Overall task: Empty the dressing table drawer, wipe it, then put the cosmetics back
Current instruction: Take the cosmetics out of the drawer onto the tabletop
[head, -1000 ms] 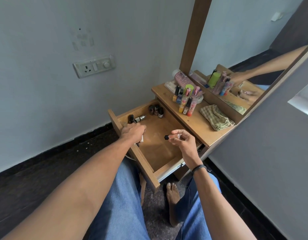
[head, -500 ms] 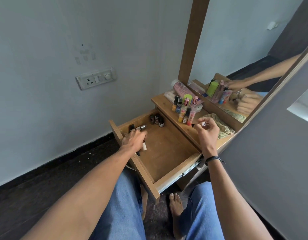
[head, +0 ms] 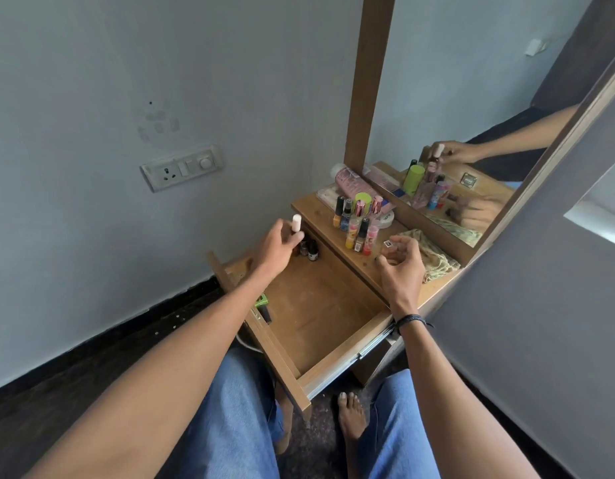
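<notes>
The wooden drawer (head: 319,305) stands pulled open below me, its floor mostly bare. My left hand (head: 276,245) is raised above its far left corner, pinching a pale pink tube (head: 295,223) upright. My right hand (head: 401,266) hovers over the table top (head: 378,271), fingers closed on a small dark stick with a white label end (head: 387,243). A cluster of standing cosmetics (head: 357,221) fills the table top beside it. Small dark bottles (head: 309,249) remain in the drawer's far corner, and a green-labelled item with a dark tube (head: 263,302) lies by its left wall.
A checked cloth (head: 435,259) lies on the table top to the right of my right hand. The mirror (head: 471,133) rises behind the table and reflects both hands. A wall socket (head: 181,167) is on the left. My knees and bare feet are below the drawer front.
My left hand has risen out of the drawer with the pale pink tube. My right hand carried the dark stick from over the drawer to the table top and stays there.
</notes>
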`<state>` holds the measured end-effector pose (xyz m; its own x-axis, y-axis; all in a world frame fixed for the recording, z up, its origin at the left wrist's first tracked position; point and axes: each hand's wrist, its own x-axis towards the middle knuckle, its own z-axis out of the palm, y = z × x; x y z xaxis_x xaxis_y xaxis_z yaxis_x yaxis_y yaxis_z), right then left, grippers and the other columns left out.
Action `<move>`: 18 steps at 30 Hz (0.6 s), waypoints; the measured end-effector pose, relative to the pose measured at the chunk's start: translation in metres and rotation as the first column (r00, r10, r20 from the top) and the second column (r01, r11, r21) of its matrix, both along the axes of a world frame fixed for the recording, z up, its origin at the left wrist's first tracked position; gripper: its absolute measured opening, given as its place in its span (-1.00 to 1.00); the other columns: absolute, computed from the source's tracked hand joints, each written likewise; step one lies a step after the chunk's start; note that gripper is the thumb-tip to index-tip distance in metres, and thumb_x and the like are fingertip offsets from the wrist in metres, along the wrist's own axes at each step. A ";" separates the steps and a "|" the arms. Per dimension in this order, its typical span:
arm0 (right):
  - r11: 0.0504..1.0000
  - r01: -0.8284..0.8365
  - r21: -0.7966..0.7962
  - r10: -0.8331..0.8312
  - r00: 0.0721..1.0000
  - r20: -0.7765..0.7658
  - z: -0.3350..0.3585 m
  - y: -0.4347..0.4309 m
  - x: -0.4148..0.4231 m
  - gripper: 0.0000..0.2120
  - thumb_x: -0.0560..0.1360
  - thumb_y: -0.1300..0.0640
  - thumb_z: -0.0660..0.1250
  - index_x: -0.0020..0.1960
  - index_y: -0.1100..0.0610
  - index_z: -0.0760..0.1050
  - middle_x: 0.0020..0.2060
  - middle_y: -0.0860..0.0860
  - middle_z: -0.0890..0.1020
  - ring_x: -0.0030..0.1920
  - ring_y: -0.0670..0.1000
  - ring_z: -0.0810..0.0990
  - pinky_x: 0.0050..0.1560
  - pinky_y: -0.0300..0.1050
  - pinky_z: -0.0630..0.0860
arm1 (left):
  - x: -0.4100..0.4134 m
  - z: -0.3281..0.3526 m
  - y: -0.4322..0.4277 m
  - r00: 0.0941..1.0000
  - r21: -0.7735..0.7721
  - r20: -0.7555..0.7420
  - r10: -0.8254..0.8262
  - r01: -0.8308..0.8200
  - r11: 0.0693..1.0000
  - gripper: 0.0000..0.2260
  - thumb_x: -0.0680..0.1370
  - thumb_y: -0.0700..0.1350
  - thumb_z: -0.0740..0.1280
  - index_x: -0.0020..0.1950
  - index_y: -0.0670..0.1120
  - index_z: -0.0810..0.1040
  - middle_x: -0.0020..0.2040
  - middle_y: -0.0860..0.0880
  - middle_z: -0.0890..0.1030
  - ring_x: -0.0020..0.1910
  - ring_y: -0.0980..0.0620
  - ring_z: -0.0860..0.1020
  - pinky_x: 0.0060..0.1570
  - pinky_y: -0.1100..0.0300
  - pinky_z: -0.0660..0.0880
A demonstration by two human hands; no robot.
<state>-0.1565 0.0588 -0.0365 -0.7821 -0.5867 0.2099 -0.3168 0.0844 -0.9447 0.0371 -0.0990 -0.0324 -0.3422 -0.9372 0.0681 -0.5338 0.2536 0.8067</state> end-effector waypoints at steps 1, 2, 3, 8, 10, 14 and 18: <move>1.000 -0.002 -0.004 0.002 1.000 -0.019 0.000 -0.001 0.001 -0.67 0.44 0.36 0.44 0.10 0.05 0.51 -0.10 -0.06 0.62 -0.14 -0.09 0.61 -0.02 -0.13 0.64 | -0.012 0.010 -0.004 1.000 -0.001 -0.018 0.011 -0.011 1.000 -0.78 0.60 0.09 0.34 0.10 -0.03 0.45 0.05 0.03 0.59 -0.06 -0.02 0.57 -0.09 0.04 0.50; 1.000 -0.005 -0.002 0.004 0.999 -0.034 0.000 -0.002 0.001 -0.69 0.45 0.35 0.45 0.09 0.06 0.51 -0.09 -0.06 0.63 -0.13 -0.09 0.62 -0.02 -0.13 0.64 | -0.025 0.021 -0.008 0.999 -0.001 -0.041 0.020 -0.020 1.000 -0.79 0.60 0.07 0.35 0.09 -0.03 0.45 0.04 0.03 0.60 -0.06 -0.02 0.58 -0.10 0.04 0.49; 1.000 -0.006 0.003 0.006 0.999 -0.044 -0.001 -0.003 0.000 -0.71 0.45 0.34 0.46 0.08 0.06 0.52 -0.09 -0.05 0.63 -0.12 -0.08 0.63 -0.02 -0.11 0.65 | -0.037 0.026 -0.012 0.997 0.008 -0.068 0.025 -0.024 1.000 -0.81 0.60 0.04 0.36 0.08 -0.03 0.45 0.04 0.02 0.61 -0.05 -0.03 0.59 -0.11 0.05 0.49; 0.999 0.008 0.045 -0.006 0.999 -0.050 -0.007 -0.003 -0.004 -0.76 0.46 0.32 0.47 -0.03 0.03 0.54 -0.12 -0.05 0.66 -0.12 -0.05 0.65 -0.01 -0.01 0.67 | -0.081 0.028 -0.025 0.997 0.080 -0.073 0.034 -0.028 0.996 -0.81 0.59 -0.04 0.39 0.14 -0.08 0.50 0.13 -0.07 0.62 0.09 -0.08 0.58 0.02 0.04 0.49; 0.998 0.010 0.057 -0.007 0.998 -0.065 -0.008 -0.003 -0.005 -0.77 0.45 0.32 0.48 -0.04 0.04 0.55 -0.12 -0.06 0.66 -0.12 -0.06 0.65 -0.02 -0.01 0.67 | -0.089 0.023 -0.030 0.997 0.114 -0.064 0.044 -0.037 0.993 -0.77 0.58 -0.05 0.41 0.17 -0.11 0.52 0.13 -0.06 0.62 0.11 -0.08 0.58 0.07 0.05 0.49; 0.997 0.019 0.069 -0.012 0.995 -0.099 -0.010 -0.006 -0.006 -0.74 0.45 0.30 0.50 -0.06 -0.03 0.53 -0.10 -0.06 0.66 -0.09 -0.04 0.66 -0.01 0.00 0.66 | -0.096 0.014 -0.038 0.997 0.161 -0.072 0.029 -0.017 0.987 -0.78 0.57 -0.07 0.43 0.18 -0.08 0.57 0.18 -0.06 0.64 0.14 -0.06 0.58 0.13 0.07 0.51; 0.997 0.034 0.075 -0.025 0.993 -0.112 -0.012 -0.008 -0.006 -0.79 0.45 0.29 0.50 -0.03 0.04 0.56 -0.10 -0.05 0.66 -0.09 -0.04 0.65 -0.01 -0.02 0.66 | -0.098 0.013 -0.040 0.997 0.177 -0.072 -0.001 0.014 0.984 -0.72 0.59 -0.09 0.40 0.29 -0.09 0.57 0.22 -0.06 0.62 0.17 -0.05 0.57 0.19 0.09 0.50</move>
<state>-0.1628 0.0508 -0.0483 -0.7738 -0.5814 0.2513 -0.4155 0.1665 -0.8942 -0.0611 -0.1392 -0.0190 -0.3496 -0.9339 -0.0746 -0.4718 0.1067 0.8752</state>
